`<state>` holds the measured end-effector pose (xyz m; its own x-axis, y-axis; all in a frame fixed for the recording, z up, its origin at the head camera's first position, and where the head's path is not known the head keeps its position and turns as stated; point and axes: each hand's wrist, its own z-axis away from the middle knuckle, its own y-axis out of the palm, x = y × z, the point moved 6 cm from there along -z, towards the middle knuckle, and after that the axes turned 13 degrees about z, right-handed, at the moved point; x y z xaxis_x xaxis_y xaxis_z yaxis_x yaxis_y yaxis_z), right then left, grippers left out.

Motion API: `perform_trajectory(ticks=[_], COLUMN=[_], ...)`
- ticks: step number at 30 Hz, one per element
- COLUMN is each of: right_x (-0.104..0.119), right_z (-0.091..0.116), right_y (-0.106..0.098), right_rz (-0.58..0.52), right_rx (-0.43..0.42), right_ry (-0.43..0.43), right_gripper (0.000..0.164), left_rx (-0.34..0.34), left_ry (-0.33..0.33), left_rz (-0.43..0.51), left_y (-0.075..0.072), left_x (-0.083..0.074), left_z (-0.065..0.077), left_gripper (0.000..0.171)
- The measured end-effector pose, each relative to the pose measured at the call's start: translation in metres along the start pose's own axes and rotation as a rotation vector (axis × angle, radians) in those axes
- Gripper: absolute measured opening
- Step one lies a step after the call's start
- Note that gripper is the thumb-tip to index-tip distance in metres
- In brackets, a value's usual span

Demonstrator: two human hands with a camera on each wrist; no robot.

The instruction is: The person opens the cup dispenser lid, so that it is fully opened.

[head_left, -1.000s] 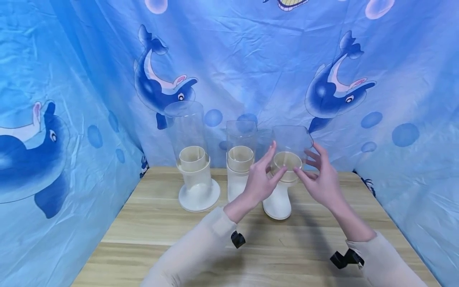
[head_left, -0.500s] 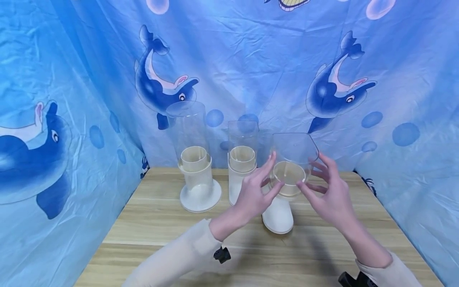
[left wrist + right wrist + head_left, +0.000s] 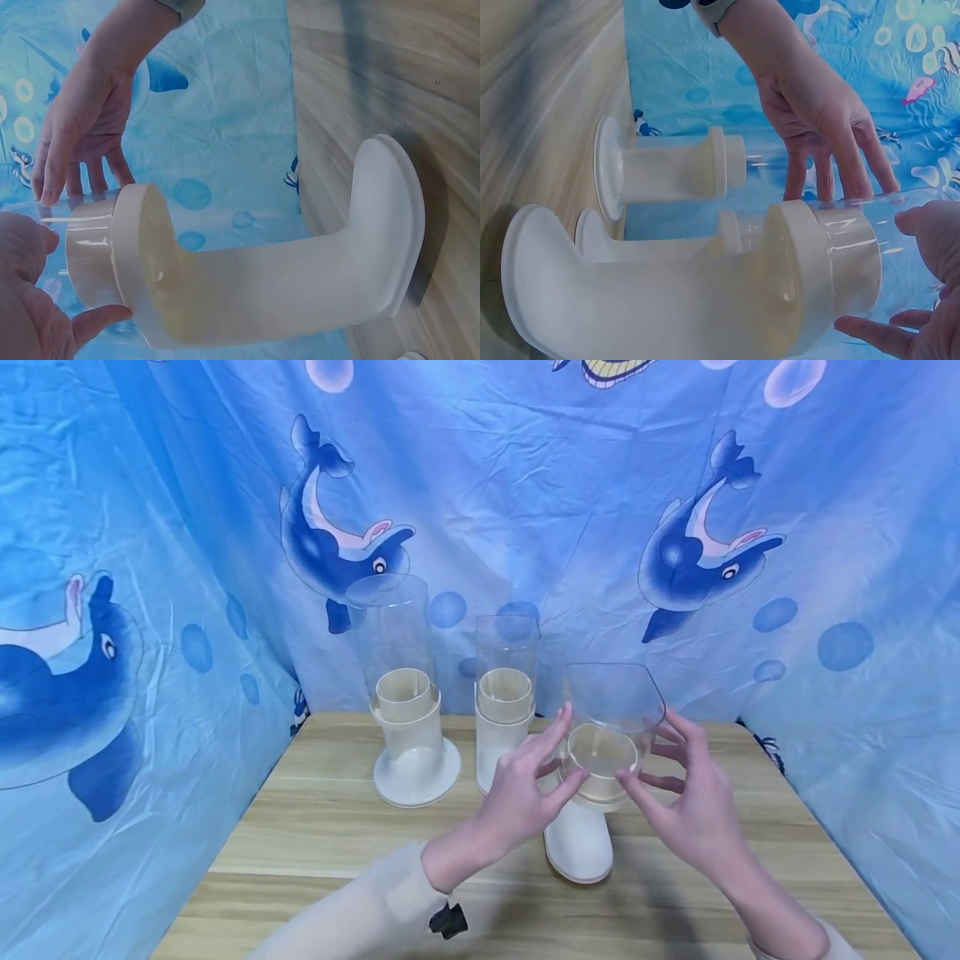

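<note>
Both hands hold the rightmost white stand, gripping the clear tube (image 3: 615,693) on top of it from opposite sides. My left hand (image 3: 517,797) is at the tube's left side, its thumb in front near the cream inner ring (image 3: 603,752). On the other side, my right hand (image 3: 697,802) has its thumb in front and fingers spread behind. Below the hands, the white stand (image 3: 262,285) runs down to a flared foot (image 3: 579,843), upright close over the table. In the right wrist view, the stand's wide collar (image 3: 802,277) sits just under the fingertips.
Two similar stands with clear tubes wait to the left: a taller one (image 3: 414,760) with a round foot, and a middle one (image 3: 491,756) partly behind my left hand. The wooden table (image 3: 315,827) meets a blue dolphin-print curtain (image 3: 465,493) at the back and sides.
Both hands have brought the right stand toward me, so its tube and foot appear lower in the head view. The other two stands have stayed in place.
</note>
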<state>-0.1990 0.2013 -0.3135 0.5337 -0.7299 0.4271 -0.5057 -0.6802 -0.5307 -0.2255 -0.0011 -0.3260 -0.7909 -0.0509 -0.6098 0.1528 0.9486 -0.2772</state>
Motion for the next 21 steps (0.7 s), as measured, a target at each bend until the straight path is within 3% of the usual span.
perform_trajectory(ticks=[21], right_x=[0.001], right_z=[0.011], right_y=[0.01], right_rz=[0.041], right_rx=[0.01], right_ry=[-0.008], right_gripper=[0.103], left_rx=[-0.018], left_ry=[-0.005], left_rz=[-0.001], left_y=[-0.001], left_x=[0.007], left_z=[0.015], left_gripper=[0.076])
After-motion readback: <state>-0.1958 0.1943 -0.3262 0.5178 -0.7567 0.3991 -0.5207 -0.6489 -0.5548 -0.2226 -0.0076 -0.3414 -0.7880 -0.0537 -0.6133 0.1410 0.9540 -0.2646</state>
